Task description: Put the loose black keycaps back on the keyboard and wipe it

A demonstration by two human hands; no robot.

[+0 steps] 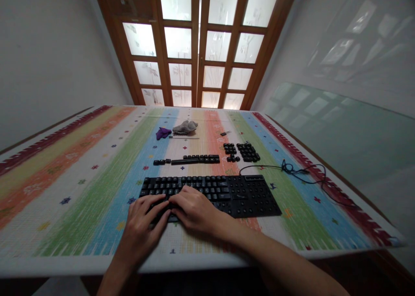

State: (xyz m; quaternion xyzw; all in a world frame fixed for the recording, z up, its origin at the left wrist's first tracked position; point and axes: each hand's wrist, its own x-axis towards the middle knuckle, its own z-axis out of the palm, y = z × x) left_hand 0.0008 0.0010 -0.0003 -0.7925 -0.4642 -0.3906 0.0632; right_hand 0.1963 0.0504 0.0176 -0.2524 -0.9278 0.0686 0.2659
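A black keyboard lies across the table in front of me. Keycaps cover its upper left part, while the right-hand block shows bare key switches. My left hand rests over the keyboard's left end, fingers stretched out and apart. Beside it, my right hand is bent down onto the lower left keys, its fingertips drawn together. Whatever those fingertips pinch is hidden. Behind the keyboard, loose keycaps form a row with the long spacebar. More keycaps stand in groups farther right.
A grey cloth and a purple cloth lie at the back, with a thin rod in front. A small dark tool is to their right. The keyboard's cable coils at right on the striped tablecloth.
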